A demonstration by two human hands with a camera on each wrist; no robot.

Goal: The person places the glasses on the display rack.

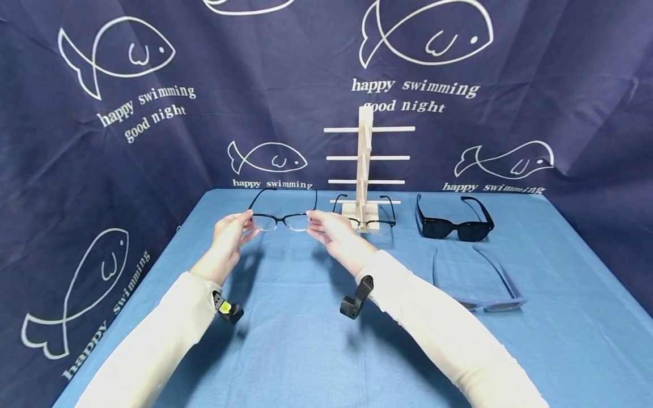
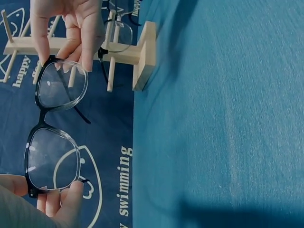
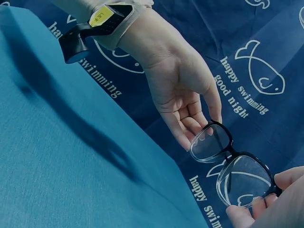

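Observation:
A pair of eyeglasses (image 1: pixel 280 219) with a black upper rim and clear lower rim is held up above the table, its temples unfolded and pointing away. My left hand (image 1: pixel 229 241) pinches its left end between thumb and fingers. At the other end my right hand (image 1: pixel 336 232) pinches the frame the same way. In the left wrist view the eyeglasses (image 2: pixel 42 116) stand between both hands, lenses unobstructed. The right wrist view shows the eyeglasses (image 3: pixel 230 153) gripped at each outer corner.
Right of the hands stands a wooden display rack (image 1: pixel 365 164) with several crossbars. Another pair of eyeglasses (image 1: pixel 391 222) is at its base. Black sunglasses (image 1: pixel 455 228) and blue-framed glasses (image 1: pixel 502 305) lie on the blue tablecloth (image 1: pixel 285 351). A dark fish-print curtain (image 1: pixel 275 119) hangs behind.

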